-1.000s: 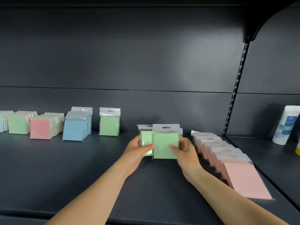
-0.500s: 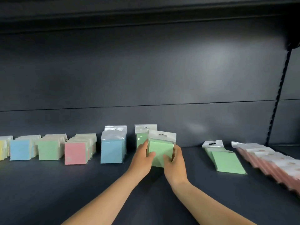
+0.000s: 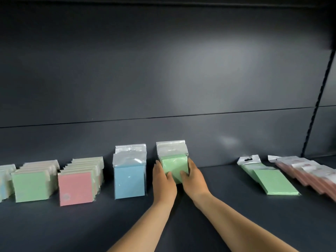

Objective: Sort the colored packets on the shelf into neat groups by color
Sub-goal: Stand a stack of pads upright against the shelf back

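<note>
Both hands hold a small stack of green packets (image 3: 175,165) upright at the back of the dark shelf (image 3: 227,206). My left hand (image 3: 163,180) grips its left side, thumb on the front face. My right hand (image 3: 193,180) grips the right side the same way. Just left stands a blue packet group (image 3: 129,179). Further left stand a row fronted by a pink packet (image 3: 76,188) and a row fronted by a green packet (image 3: 31,185). Two green packets (image 3: 272,180) lie flat to the right.
A fanned row of pink packets (image 3: 312,171) lies at the far right edge. More packets, blue among them (image 3: 2,186), are cut off at the left edge. The shelf's back wall (image 3: 163,88) stands right behind the rows. An upright slotted rail (image 3: 316,110) runs down at the right.
Both hands carried green packets leftward from the pile near the pink row and set them upright beside the blue group. Two green packets stayed lying at the right. The view panned left.
</note>
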Tool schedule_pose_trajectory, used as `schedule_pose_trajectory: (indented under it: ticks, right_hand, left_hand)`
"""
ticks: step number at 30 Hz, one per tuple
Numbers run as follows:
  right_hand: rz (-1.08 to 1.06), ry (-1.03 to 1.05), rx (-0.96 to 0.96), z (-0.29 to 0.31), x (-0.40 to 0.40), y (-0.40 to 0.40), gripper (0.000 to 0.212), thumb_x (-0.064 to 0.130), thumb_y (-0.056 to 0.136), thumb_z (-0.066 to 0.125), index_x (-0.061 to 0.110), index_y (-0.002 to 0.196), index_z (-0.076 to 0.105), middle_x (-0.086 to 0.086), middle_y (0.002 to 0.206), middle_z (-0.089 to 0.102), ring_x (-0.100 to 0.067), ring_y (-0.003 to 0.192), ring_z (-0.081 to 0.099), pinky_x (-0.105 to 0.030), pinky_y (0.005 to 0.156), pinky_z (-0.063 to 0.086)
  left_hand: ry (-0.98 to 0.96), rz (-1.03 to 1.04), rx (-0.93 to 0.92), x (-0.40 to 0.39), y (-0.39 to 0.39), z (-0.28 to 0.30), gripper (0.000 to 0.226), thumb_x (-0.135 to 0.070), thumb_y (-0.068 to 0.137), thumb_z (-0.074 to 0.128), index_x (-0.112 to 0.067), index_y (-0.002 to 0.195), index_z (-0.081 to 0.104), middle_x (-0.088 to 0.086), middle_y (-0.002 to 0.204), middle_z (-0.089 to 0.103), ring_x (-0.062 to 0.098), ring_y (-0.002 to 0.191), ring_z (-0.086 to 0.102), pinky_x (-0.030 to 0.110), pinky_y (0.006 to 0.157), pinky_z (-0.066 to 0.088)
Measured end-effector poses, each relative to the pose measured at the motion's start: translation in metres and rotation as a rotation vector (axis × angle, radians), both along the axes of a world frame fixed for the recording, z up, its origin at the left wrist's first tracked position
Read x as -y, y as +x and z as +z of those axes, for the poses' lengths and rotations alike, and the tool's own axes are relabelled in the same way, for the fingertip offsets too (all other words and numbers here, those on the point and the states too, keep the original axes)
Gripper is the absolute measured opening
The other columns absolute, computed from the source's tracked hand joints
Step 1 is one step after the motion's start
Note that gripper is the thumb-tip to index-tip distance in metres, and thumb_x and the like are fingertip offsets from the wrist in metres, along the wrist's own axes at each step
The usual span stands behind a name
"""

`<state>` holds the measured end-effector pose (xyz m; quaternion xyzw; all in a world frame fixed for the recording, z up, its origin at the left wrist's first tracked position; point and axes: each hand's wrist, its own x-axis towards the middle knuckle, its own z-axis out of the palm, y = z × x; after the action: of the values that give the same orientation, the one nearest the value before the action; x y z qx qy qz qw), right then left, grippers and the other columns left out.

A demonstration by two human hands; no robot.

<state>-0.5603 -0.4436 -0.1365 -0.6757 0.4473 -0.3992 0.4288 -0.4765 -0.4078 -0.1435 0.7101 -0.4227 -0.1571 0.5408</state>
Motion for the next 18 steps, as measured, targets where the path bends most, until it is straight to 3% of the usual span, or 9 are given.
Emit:
schedule_pose_trajectory:
  ticks: [4,10,15,18]
  right_hand:
    - [0.021,-0.006,-0.023,-0.002,0.006,0.002,0.042,0.0,0.091,0.044,0.023,0.127,0.049,0.009,0.103,0.061,-0.007,0.094,0.058,-0.016,0.077,0.043]
    - [0.039,-0.021,-0.08,-0.007,0.011,0.001,0.036,0.002,0.093,0.044,0.023,0.122,0.049,0.012,0.099,0.057,-0.002,0.089,0.054,-0.004,0.061,0.038]
    - [0.075,-0.027,-0.134,-0.005,0.011,0.001,0.036,0.003,0.094,0.042,0.023,0.124,0.045,0.009,0.106,0.056,-0.007,0.096,0.053,-0.008,0.067,0.038]
    - [0.081,-0.035,-0.196,0.001,0.005,-0.006,0.042,0.006,0.094,0.045,0.014,0.135,0.04,0.001,0.124,0.055,-0.015,0.117,0.052,-0.019,0.088,0.041]
  left_hand:
    - [-0.007,0.002,-0.034,0.007,0.002,-0.001,0.062,-0.008,0.097,0.039,-0.013,0.151,0.01,0.005,0.151,0.031,0.021,0.136,0.035,0.034,0.112,0.031]
    - [-0.02,0.018,0.01,0.011,0.006,-0.006,0.054,-0.003,0.094,0.04,-0.017,0.145,0.029,0.004,0.134,0.05,0.02,0.12,0.049,0.027,0.097,0.04]
    - [0.001,0.011,0.051,0.007,0.006,-0.002,0.052,-0.003,0.094,0.041,-0.017,0.143,0.033,0.002,0.131,0.051,0.018,0.117,0.05,0.023,0.09,0.039]
    - [0.071,0.0,0.094,-0.002,0.006,0.001,0.05,-0.01,0.095,0.043,-0.01,0.143,0.029,0.007,0.139,0.045,0.021,0.124,0.047,0.03,0.101,0.04]
